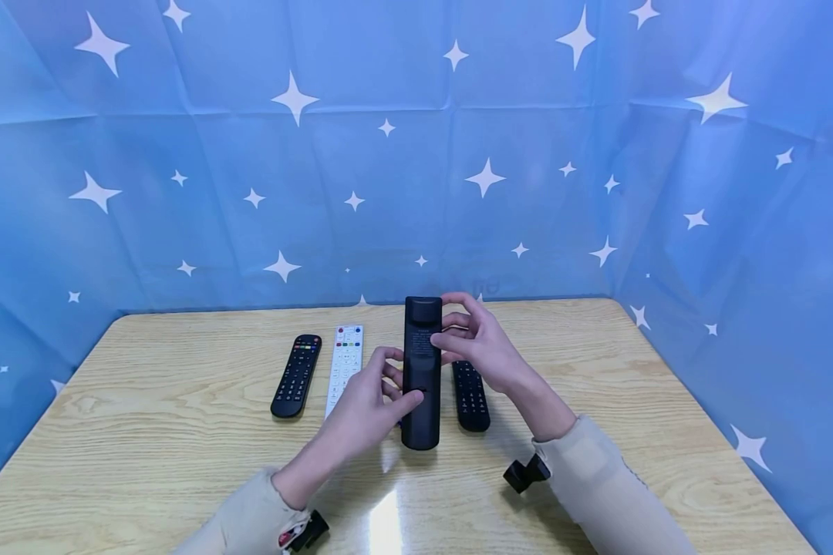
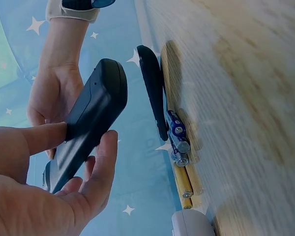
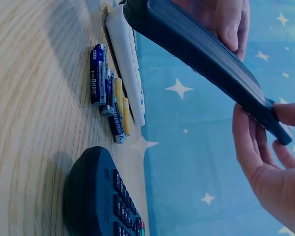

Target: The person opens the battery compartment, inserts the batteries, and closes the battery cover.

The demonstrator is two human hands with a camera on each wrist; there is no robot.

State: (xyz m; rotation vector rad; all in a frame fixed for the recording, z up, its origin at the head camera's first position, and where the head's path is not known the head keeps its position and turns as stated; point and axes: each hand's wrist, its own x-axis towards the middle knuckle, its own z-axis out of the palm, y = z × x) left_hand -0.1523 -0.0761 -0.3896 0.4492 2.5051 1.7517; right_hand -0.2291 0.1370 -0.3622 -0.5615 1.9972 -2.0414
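A black remote control (image 1: 420, 424) is held up above the table with its back toward the head camera. My left hand (image 1: 366, 397) grips it by the lower left side, thumb across the back. On the upper right side, my right hand (image 1: 484, 347) pinches it, with the thumb on the back near the printed text. In the right wrist view, blue batteries (image 3: 98, 76) and yellow batteries (image 3: 126, 115) lie together on the table below the remote; the head view mostly hides them.
Another black remote (image 1: 296, 378) lies at the left on the wooden table (image 1: 180, 432). Beside it is a white remote (image 1: 348, 354), partly behind my left hand. A third black remote (image 1: 471, 397) lies right of the held one. A blue star-patterned curtain (image 1: 389, 177) surrounds the table.
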